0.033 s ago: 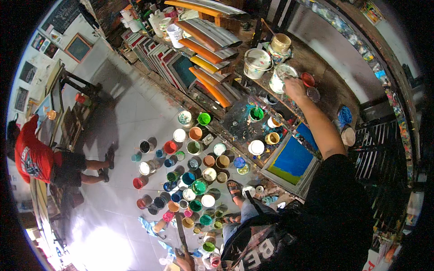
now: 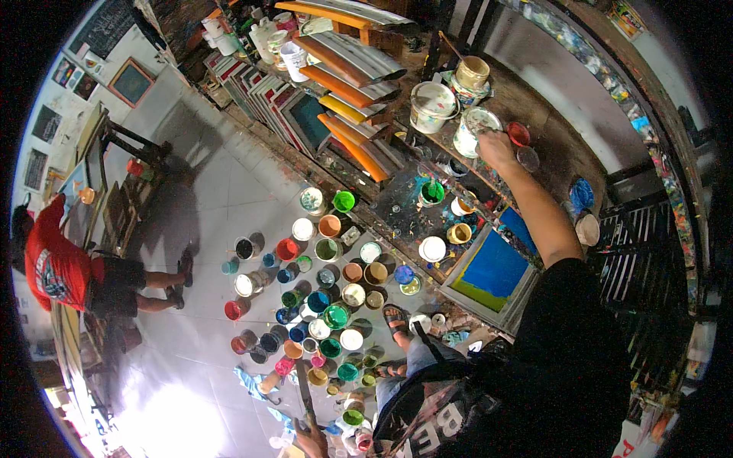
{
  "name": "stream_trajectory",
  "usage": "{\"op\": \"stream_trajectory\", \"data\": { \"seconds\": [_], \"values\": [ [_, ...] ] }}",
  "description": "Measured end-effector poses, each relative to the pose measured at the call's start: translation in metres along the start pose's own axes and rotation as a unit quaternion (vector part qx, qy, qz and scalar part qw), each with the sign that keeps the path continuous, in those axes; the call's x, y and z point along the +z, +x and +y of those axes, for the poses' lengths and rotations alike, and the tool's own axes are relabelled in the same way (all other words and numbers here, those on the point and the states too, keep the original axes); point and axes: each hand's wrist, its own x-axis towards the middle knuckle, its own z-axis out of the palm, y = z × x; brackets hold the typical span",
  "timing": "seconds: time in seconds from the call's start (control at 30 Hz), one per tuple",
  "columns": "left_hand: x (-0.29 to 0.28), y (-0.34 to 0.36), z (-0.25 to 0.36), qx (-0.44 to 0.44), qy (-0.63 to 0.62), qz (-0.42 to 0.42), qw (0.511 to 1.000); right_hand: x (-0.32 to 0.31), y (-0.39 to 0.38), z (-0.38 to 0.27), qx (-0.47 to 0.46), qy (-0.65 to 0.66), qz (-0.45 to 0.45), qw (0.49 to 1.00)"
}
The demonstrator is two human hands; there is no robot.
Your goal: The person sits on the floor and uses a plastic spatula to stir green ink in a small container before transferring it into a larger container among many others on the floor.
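My right hand (image 2: 495,149) reaches up to the shelf at the upper right. Its fingers are closed at the near rim of a white, paint-splashed bucket (image 2: 467,141); the fingertips are partly hidden. At the lower edge my left hand (image 2: 311,440) is wrapped round a long narrow stick (image 2: 305,393), which points away over the paint pots on the floor. A second white bucket (image 2: 433,107) with a stained lid stands left of the gripped one. Close to my right hand are a red cup (image 2: 518,133) and a clear cup (image 2: 527,159).
Several open paint pots (image 2: 336,314) crowd the floor by my feet. A blue-and-yellow framed screen (image 2: 489,271) leans by the stained bench (image 2: 397,206). Orange-edged squeegees (image 2: 355,141) jut out at the upper middle. A person in red (image 2: 61,259) bends over a table at left.
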Motion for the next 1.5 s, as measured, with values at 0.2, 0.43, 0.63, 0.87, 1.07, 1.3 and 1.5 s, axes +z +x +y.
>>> {"op": "stream_trajectory", "data": {
  "seconds": [0.2, 0.43, 0.63, 0.87, 1.07, 1.3, 1.5],
  "values": [
    [0.005, 0.005, 0.068, -0.129, -0.131, -0.033, 0.982, -0.001, -0.021, 0.027, -0.014, -0.012, 0.116, 0.993],
    [0.012, -0.012, 0.025, -0.134, 0.307, -0.067, 0.94, 0.012, -0.031, -0.005, 0.105, 0.032, 0.176, 0.978],
    [0.021, -0.01, 0.028, -0.22, 0.026, -0.14, 0.965, 0.105, 0.011, 0.051, 0.476, 0.641, 0.146, 0.584],
    [0.025, 0.005, -0.006, -0.165, -0.075, -0.143, 0.973, 0.135, 0.06, 0.012, 0.421, 0.803, 0.142, 0.397],
    [0.053, 0.031, 0.038, -0.061, 0.035, -0.164, 0.984, 0.106, 0.033, 0.043, 0.544, 0.642, 0.174, 0.511],
    [0.047, 0.056, 0.016, -0.118, 0.027, -0.11, 0.987, 0.012, -0.112, -0.112, 0.346, 0.762, 0.154, 0.525],
    [0.081, 0.05, 0.026, 0.007, -0.106, -0.129, 0.986, 0.142, -0.274, -0.139, 0.368, 0.688, 0.005, 0.625]
  ]
}}
